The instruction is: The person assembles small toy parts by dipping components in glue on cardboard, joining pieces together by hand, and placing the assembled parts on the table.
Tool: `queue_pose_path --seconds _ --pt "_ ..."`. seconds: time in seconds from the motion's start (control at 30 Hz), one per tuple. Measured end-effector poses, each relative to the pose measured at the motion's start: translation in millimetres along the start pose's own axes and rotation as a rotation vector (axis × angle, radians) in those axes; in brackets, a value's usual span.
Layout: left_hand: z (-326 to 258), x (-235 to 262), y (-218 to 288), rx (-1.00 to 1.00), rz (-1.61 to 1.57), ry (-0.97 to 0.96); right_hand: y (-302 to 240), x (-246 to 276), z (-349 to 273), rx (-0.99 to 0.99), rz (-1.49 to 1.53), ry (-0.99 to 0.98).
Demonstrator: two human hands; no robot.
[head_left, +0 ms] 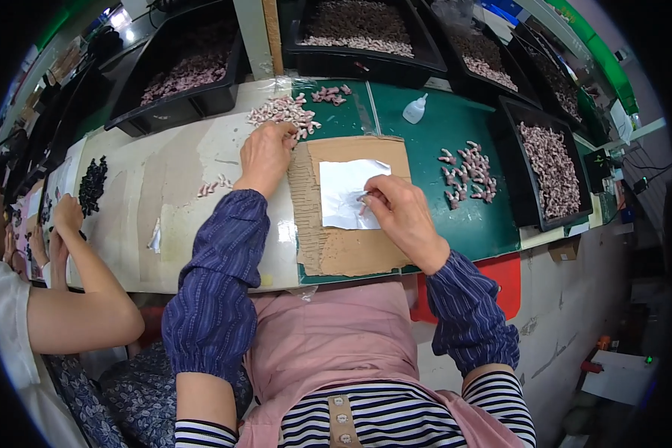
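Note:
My left hand (265, 155) reaches to the near edge of a pile of small white-and-pink moulded pieces (282, 112). Its fingers are curled together at the pieces; whatever is between the tips is too small to make out. Over a sheet of white paper (340, 179), my right hand (402, 209) is closed in a pinch on a small pinkish piece (363, 210). Under the paper lies a square of brown cardboard (351, 250), its left strip torn to the ridges.
A white squeeze bottle (415, 110) stands beyond the cardboard. To the right are loose pink pieces (469, 175) and a black tub (551, 168) full of them. More black tubs (358, 37) line the back. At left, a co-worker's arm (82, 284) rests near black pieces (92, 185).

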State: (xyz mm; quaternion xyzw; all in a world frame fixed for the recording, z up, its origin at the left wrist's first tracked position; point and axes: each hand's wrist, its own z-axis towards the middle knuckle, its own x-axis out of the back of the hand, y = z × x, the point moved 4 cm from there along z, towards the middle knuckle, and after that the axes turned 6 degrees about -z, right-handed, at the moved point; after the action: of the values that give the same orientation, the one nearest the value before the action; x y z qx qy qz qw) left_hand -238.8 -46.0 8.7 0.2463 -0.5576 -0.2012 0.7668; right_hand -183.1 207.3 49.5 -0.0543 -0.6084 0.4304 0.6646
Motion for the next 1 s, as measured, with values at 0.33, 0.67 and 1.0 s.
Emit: queue_pose_path --seconds 0.33,0.67,1.0 --pt "-0.2 5.7 -4.8 -0.086 -0.094 0.031 -13.9 0.9 15.0 0.07 -0.188 -0.161" --pt "-96.4 40.1 24.8 0.41 -1.373 0.022 -13.0 -10.5 23.5 0.086 -0.322 -0.222" --pt "-156.3 30.4 32.4 0.457 -1.471 0.02 -17.5 -13.3 27.9 0.084 -0.41 -0.256"
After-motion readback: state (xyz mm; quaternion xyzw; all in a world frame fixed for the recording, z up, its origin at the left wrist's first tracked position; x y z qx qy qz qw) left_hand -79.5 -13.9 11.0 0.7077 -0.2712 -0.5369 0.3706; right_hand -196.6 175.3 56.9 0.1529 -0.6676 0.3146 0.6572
